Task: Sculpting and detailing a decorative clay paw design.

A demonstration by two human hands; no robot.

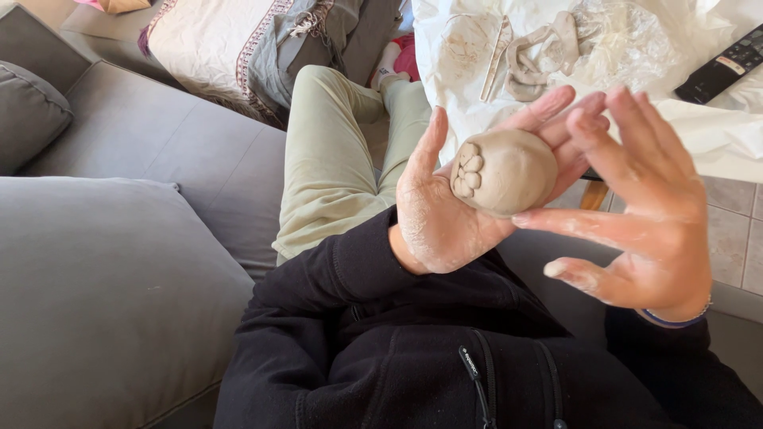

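A round ball of grey-brown clay (509, 171), with small pressed lumps on its left end, rests in the palm of my left hand (445, 214). The left fingers curl up behind it. My right hand (644, 210) is spread flat with fingers apart just to the right of the ball, its index fingertip touching the ball's lower right edge. Both hands are dusted with pale clay.
A table covered in white paper (715, 127) lies beyond the hands, with clay coils (540, 52), a thin stick (497, 48), crumpled clear plastic (628, 40) and a black remote (727, 63). A grey sofa (119, 262) with cushions fills the left. Tiled floor (727, 230) shows at right.
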